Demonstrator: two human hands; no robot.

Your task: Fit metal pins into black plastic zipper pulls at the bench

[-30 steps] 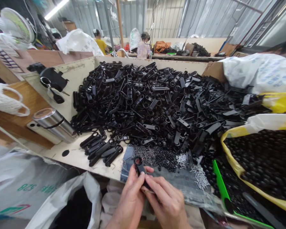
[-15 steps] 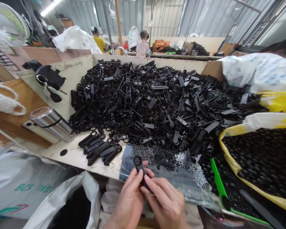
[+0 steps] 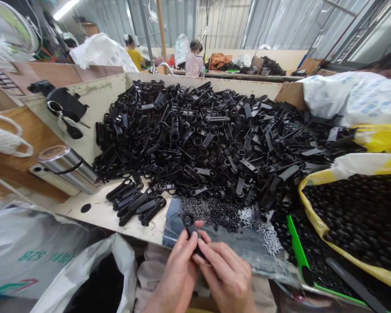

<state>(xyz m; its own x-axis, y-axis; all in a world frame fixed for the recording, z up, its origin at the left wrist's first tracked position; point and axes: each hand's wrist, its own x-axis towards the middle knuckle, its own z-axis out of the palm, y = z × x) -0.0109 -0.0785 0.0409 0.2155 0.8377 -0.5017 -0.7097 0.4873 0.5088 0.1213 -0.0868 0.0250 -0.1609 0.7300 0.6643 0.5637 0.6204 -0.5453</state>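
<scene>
Close to the table's front edge, both hands are closed on one black plastic lever-shaped part (image 3: 189,224) with a round ring at its upper end. My left hand (image 3: 178,269) grips its middle, thumb pressed on top. At the lower end, the fingers of my right hand (image 3: 230,273) pinch it, and they hide that end. Just beyond the hands lie small black pieces (image 3: 226,215), small grey pieces (image 3: 195,208) and silver pins (image 3: 271,239) on a blue-grey cloth (image 3: 215,234). Several similar black parts (image 3: 140,203) lie in a group to the left.
A big heap of black plastic parts (image 3: 189,134) fills the bin behind. On the left stands a steel flask (image 3: 70,167). A yellow-edged sack (image 3: 313,213) of black pieces and a green tray edge (image 3: 298,250) are on the right. An open white sack (image 3: 128,256) sits front left.
The view has shifted very slightly. Both hands keep their hold on the black part, almost unmoved. At the far right, a person's head has come further into view.
</scene>
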